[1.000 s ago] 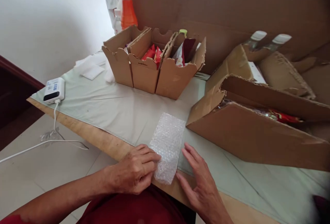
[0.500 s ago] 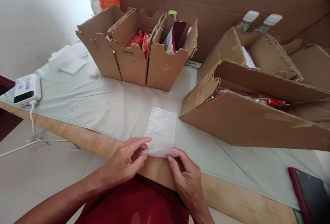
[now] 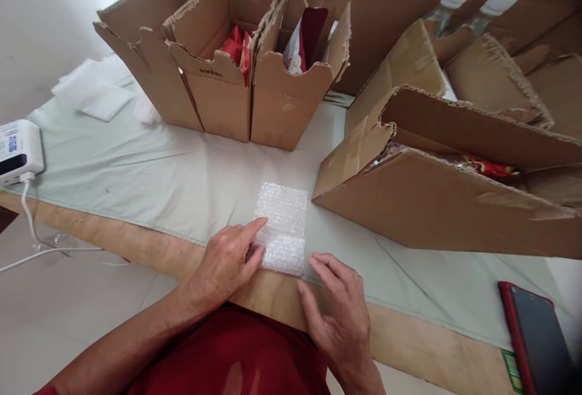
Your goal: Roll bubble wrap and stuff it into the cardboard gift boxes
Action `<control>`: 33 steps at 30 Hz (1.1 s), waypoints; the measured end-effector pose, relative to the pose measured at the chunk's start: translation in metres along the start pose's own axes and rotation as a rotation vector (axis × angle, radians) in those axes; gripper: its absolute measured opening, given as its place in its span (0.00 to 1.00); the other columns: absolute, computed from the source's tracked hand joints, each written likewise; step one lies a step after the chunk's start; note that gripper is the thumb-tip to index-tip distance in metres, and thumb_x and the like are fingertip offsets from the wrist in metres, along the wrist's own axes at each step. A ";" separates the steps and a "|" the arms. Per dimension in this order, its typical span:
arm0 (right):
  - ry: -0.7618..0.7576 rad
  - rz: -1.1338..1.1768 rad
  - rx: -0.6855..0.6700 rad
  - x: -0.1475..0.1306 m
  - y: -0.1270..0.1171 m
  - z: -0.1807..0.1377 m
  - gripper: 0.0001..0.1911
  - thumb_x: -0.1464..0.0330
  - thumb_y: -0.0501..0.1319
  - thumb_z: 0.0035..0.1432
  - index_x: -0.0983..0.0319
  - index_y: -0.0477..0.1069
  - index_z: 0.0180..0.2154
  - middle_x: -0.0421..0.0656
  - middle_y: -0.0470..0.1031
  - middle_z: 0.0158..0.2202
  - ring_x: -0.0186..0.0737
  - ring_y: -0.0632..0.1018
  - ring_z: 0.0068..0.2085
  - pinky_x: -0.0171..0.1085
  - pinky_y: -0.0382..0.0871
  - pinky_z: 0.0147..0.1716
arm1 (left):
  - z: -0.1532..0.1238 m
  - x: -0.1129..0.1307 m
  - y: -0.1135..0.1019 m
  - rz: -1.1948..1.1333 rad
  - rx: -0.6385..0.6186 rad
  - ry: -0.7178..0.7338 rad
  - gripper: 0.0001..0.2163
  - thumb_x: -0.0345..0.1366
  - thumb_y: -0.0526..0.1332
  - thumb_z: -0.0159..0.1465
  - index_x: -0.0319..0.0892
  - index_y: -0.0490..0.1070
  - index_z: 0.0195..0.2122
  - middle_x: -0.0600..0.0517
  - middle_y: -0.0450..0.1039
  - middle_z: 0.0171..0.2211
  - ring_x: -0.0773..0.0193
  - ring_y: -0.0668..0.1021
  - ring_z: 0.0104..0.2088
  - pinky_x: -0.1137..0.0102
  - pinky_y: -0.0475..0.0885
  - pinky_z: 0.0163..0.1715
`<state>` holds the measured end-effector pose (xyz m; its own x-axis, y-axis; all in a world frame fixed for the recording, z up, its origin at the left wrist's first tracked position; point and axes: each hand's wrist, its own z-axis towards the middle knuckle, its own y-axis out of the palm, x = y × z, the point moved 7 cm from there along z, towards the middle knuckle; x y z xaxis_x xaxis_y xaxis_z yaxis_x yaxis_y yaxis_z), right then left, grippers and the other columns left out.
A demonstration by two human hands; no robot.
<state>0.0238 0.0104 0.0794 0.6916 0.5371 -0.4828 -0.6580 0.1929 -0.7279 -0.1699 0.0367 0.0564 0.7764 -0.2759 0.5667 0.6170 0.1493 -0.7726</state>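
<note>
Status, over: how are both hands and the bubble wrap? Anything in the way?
Left hand touching bubble wrap, left side. Right hand open, just off its right edge. Bubble wrap flat, crease across. Box close at right, not touching.

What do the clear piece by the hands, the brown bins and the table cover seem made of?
Clear piece: thin plastic, likely bubble wrap; glossy, with small glinting bumps.
Brown bins: matt corrugated cardboard; fluting shows along the ragged cut edges.
Table cover: pale, dull, probably fabric given its creases, though thin plastic sheeting is possible.
</note>
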 end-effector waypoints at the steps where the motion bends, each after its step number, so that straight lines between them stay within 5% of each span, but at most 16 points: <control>1: -0.046 -0.012 -0.047 -0.004 0.002 0.002 0.20 0.75 0.61 0.64 0.58 0.70 0.56 0.51 0.76 0.53 0.51 0.78 0.53 0.49 0.73 0.49 | 0.001 0.000 0.001 0.006 -0.009 0.005 0.20 0.29 0.60 0.65 0.42 0.68 0.59 0.54 0.77 0.29 0.61 0.78 0.28 0.66 0.75 0.33; 5: -0.149 -0.057 -0.212 -0.009 0.020 0.008 0.16 0.76 0.58 0.66 0.60 0.72 0.53 0.51 0.76 0.58 0.53 0.74 0.60 0.51 0.69 0.52 | 0.001 0.003 -0.002 -0.005 -0.020 0.017 0.19 0.30 0.59 0.67 0.43 0.67 0.59 0.53 0.76 0.31 0.61 0.78 0.29 0.67 0.76 0.33; 11: -0.169 -0.008 -0.170 -0.005 0.025 0.019 0.15 0.80 0.57 0.66 0.61 0.74 0.49 0.45 0.83 0.47 0.46 0.80 0.50 0.47 0.69 0.49 | -0.011 0.021 -0.018 -0.017 -0.017 0.176 0.19 0.31 0.63 0.66 0.41 0.68 0.58 0.38 0.71 0.58 0.47 0.74 0.58 0.52 0.73 0.56; 16: -0.065 0.132 -0.165 -0.002 0.021 0.030 0.13 0.77 0.56 0.68 0.58 0.75 0.48 0.41 0.83 0.37 0.40 0.81 0.38 0.42 0.72 0.40 | -0.010 0.022 -0.012 -0.121 -0.077 0.204 0.15 0.24 0.57 0.68 0.42 0.72 0.53 0.47 0.80 0.40 0.56 0.78 0.43 0.59 0.74 0.46; 21: -0.029 0.029 -0.059 0.004 0.008 0.026 0.16 0.74 0.59 0.67 0.57 0.72 0.54 0.49 0.79 0.51 0.47 0.80 0.50 0.46 0.72 0.47 | 0.006 0.014 -0.005 -0.111 -0.033 0.144 0.12 0.27 0.57 0.69 0.42 0.73 0.51 0.50 0.78 0.32 0.59 0.77 0.33 0.63 0.75 0.36; 30: -0.155 -0.058 -0.169 0.001 0.026 0.028 0.14 0.77 0.58 0.67 0.59 0.74 0.50 0.46 0.82 0.48 0.50 0.78 0.55 0.48 0.70 0.49 | 0.008 0.011 -0.007 -0.018 0.053 0.122 0.12 0.30 0.60 0.68 0.43 0.72 0.53 0.42 0.74 0.50 0.52 0.77 0.50 0.57 0.76 0.49; 33: -0.112 0.054 -0.186 0.004 0.024 0.031 0.13 0.77 0.58 0.68 0.59 0.74 0.50 0.44 0.83 0.44 0.47 0.79 0.51 0.47 0.71 0.48 | -0.002 0.018 -0.013 -0.066 -0.030 0.199 0.14 0.29 0.61 0.68 0.44 0.70 0.54 0.43 0.76 0.50 0.50 0.76 0.52 0.54 0.73 0.52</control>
<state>0.0012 0.0421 0.0750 0.6122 0.6327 -0.4742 -0.6200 0.0120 -0.7845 -0.1639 0.0283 0.0758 0.6921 -0.4667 0.5506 0.6590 0.0975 -0.7458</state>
